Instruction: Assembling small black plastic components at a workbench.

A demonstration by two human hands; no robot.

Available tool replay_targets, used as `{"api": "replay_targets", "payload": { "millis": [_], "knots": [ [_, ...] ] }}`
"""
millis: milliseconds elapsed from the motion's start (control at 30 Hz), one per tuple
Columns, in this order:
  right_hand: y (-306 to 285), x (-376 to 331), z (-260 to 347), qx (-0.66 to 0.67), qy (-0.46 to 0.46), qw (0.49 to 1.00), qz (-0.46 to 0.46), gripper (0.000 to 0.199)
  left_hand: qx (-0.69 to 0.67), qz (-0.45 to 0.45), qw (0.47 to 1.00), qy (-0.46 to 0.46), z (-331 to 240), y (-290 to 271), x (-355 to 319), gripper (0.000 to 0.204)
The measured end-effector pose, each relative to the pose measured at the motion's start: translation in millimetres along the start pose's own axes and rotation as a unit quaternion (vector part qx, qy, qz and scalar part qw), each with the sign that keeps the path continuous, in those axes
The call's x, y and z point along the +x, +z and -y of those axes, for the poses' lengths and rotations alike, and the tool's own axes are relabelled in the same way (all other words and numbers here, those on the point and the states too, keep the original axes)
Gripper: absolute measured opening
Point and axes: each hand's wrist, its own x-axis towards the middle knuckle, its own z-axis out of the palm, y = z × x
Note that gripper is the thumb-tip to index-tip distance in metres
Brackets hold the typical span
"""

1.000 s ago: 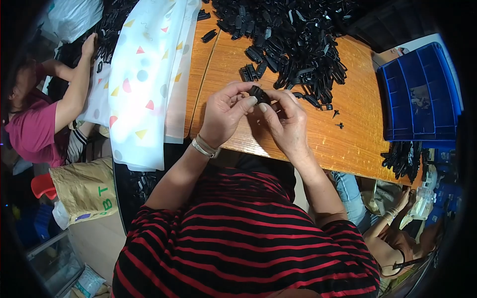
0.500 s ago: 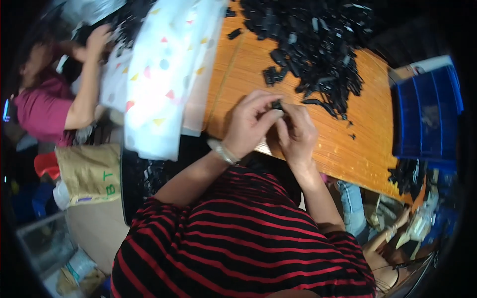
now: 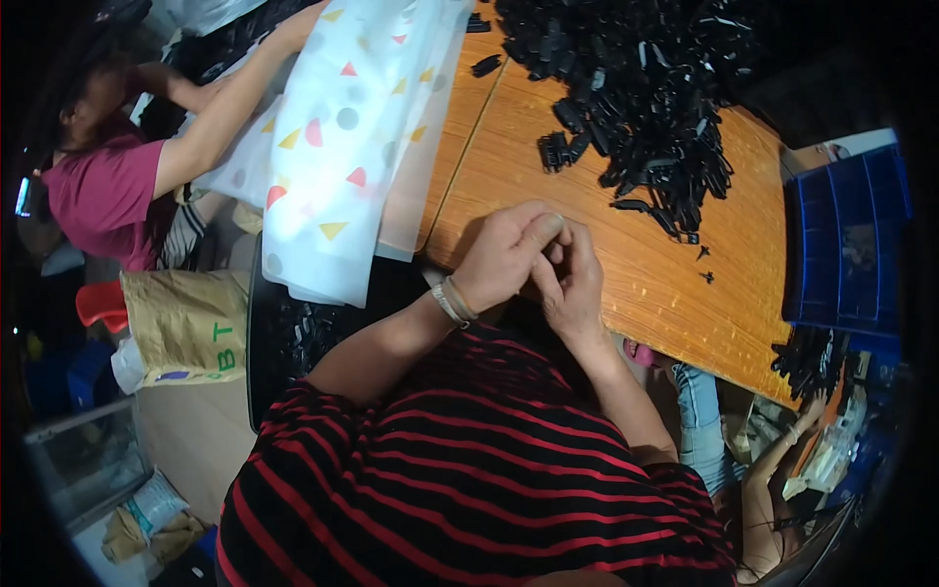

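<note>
A wooden tabletop (image 3: 626, 293) fills the middle of the view, with a large heap of small black plastic parts (image 3: 636, 88) piled toward its far edge and a few stray bits lying apart near the right. A pale cloth with coloured shapes (image 3: 342, 127) hangs over the tabletop's left end, and a blue compartment tray (image 3: 846, 245) stands at the right.

The person's left hand (image 3: 504, 256) and right hand (image 3: 572, 279) are pressed together just over the near edge, fingers curled shut around something between them. Whatever they pinch is hidden by the fingers, so its shape cannot be told; it is likely one of the black parts.

The risk lies in that position: the hands work right at the rim, so a small piece slipping from the fingertips would probably fall into the lap or to the floor rather than onto the wood. At the left, a co-worker's arm (image 3: 230, 112) reaches across the cloth, and a tug there could drag nearby parts.
</note>
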Motion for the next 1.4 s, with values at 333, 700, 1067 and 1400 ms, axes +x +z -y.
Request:
{"api": "replay_targets", "payload": {
  "millis": [333, 700, 1067, 1400],
  "knots": [
    [-89.1, 48.0, -18.9, -0.383, 0.002, 0.923, -0.039, 0.020, 0.431, -0.173, 0.882, 0.077, -12.1, -29.1, 72.2, 0.033],
    [-85.7, 43.4, -25.2, -0.306, 0.021, 0.951, 0.034, 0.024, 0.584, -0.116, 0.801, 0.057, -12.9, -20.3, 86.5, 0.029],
    [-60.9, 53.3, -19.0, -0.020, 0.186, 0.981, 0.049, 0.022, 0.381, -0.103, 0.915, 0.088, 3.9, -34.7, 73.1, 0.032],
    [-27.6, 53.0, -1.9, -0.182, -0.079, 0.979, -0.046, 0.029, -0.054, -0.060, 0.997, -0.011, -9.7, -15.6, 43.8, 0.025]
  ]
}}
